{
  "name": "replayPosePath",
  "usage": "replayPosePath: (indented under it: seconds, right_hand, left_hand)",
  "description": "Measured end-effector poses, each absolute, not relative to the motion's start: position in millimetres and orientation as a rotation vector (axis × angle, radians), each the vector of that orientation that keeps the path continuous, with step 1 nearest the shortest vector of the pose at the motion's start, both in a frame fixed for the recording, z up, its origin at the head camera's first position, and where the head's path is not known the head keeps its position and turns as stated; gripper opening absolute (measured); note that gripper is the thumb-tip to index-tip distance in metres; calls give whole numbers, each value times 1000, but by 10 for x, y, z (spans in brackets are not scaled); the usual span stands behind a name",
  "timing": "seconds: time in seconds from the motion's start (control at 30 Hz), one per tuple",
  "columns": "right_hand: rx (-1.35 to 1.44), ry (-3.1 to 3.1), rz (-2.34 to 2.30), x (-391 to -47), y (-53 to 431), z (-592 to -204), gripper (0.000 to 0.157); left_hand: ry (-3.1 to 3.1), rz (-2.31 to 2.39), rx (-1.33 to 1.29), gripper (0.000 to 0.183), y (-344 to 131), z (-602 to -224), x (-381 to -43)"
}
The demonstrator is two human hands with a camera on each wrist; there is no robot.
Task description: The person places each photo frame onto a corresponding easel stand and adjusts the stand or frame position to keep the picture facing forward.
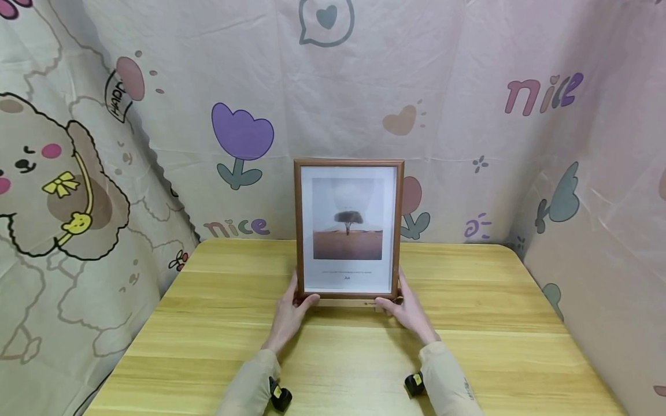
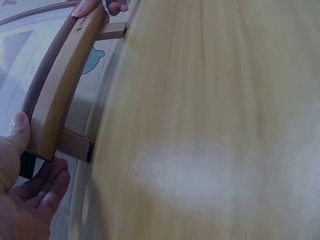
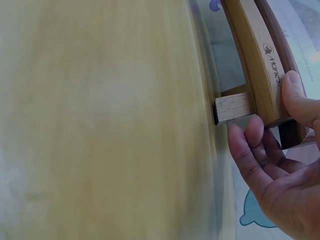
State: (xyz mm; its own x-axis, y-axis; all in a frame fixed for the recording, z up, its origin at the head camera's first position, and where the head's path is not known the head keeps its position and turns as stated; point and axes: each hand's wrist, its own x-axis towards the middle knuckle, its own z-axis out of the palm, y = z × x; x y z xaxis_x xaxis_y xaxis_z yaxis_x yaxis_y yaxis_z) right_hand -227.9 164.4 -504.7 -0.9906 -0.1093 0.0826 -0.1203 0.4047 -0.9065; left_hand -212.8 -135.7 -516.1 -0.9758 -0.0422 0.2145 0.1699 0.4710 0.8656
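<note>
A brown-framed picture (image 1: pixel 347 277) of a lone tree stands upright near the table's back edge. Its bottom edge sits on the light wooden ledge of a small easel (image 2: pixel 54 107), whose short feet show in both wrist views. My left hand (image 1: pixel 289 316) grips the lower left corner, thumb on the front and fingers curled by the ledge end. At the lower right corner my right hand (image 1: pixel 409 309) does likewise, its thumb (image 3: pixel 294 90) pressing the frame front. Lettering marks the ledge's front in the right wrist view. The easel's back is hidden behind the picture.
A wood-grain table (image 1: pixel 208 323) with rounded back corners lies under the arms. Patterned cloth (image 1: pixel 343 81) hangs close behind it and along both sides. Small black devices (image 1: pixel 281 398) are strapped at both sleeves. A dark cord (image 1: pixel 93 393) runs by the left table edge.
</note>
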Motion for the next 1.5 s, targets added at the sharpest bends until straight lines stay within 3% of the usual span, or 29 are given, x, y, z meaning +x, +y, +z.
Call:
replayPosePath:
  seconds: [1.5]
  right_hand:
    - [138,-2632,1715,-2239,1863,-5041,105]
  left_hand:
    - [-2564,-1571,-126,92,-1142,-5147,-2174]
